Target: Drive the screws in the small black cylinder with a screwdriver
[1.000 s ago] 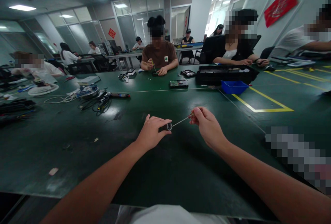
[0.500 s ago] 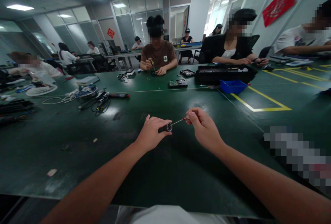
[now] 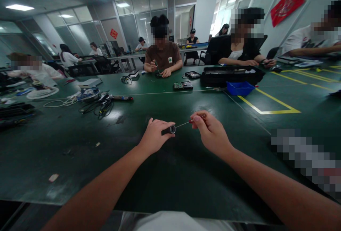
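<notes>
My left hand point(image 3: 154, 135) is closed around a short dark cylinder point(image 3: 172, 129), whose round, light-rimmed end faces right. In my right hand point(image 3: 210, 128) is a screwdriver point(image 3: 183, 124) with a red handle, pinched between thumb and fingers. Its thin metal shaft points left and its tip is at the cylinder's open end. How far the tip reaches inside I cannot tell. Both hands are above the green table point(image 3: 149, 181), and most of the screwdriver's handle is hidden by my fingers.
Bundled black cables point(image 3: 102, 105) lie at the left. Ahead are a circuit-board device point(image 3: 183, 85), a blue tray point(image 3: 240, 88) and a long black casing point(image 3: 231, 76). A blurred-out object point(image 3: 301, 156) is at the right. Across the table a person point(image 3: 163, 55) works with a tool.
The cylinder and my left hand have shifted very slightly left and up. My right hand stays nearly in place, its grip on the screwdriver slightly turned.
</notes>
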Motion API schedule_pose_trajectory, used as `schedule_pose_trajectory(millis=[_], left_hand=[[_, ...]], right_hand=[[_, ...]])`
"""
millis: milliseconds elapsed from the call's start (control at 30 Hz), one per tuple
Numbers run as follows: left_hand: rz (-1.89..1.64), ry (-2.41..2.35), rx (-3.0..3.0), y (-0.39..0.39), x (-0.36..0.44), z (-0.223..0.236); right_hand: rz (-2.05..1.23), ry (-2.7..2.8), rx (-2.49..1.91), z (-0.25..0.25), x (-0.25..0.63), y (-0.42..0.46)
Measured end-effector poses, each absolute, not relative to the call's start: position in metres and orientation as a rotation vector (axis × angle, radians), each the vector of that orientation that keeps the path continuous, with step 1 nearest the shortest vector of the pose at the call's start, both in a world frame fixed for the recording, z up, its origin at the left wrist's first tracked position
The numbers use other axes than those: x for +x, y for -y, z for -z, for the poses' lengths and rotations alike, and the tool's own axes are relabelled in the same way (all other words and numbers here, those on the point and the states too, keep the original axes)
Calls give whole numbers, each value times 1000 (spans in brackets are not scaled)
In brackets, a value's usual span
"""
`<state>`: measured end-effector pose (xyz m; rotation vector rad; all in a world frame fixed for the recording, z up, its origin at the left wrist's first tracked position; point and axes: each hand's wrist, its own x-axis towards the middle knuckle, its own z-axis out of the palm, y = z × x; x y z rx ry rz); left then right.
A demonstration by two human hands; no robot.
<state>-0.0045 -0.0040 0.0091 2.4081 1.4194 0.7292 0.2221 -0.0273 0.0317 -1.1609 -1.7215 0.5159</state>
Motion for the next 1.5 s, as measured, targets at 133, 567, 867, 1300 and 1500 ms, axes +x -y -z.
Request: schedule_pose_trajectory(millis=[133,567,867,1300,1500], left_hand=[[-750,-1389,2385,6,-3,-10],[-754,-1356,2375,8,-2,-11],[-757,-1364,2350,8,-3,-10],[-782,-1321,2403,6,-5,-8],[-795,-1314,2403,6,-4,-9]], right_hand=[[-625,1697,-1140,-27,220,26],[-714,1609,-1148,-31,219,26],[-404,1788,-1199,-34,218,35],[-569,1755,-1153,-33,216,35],[-1002,1350,-1133,-23,222,10]])
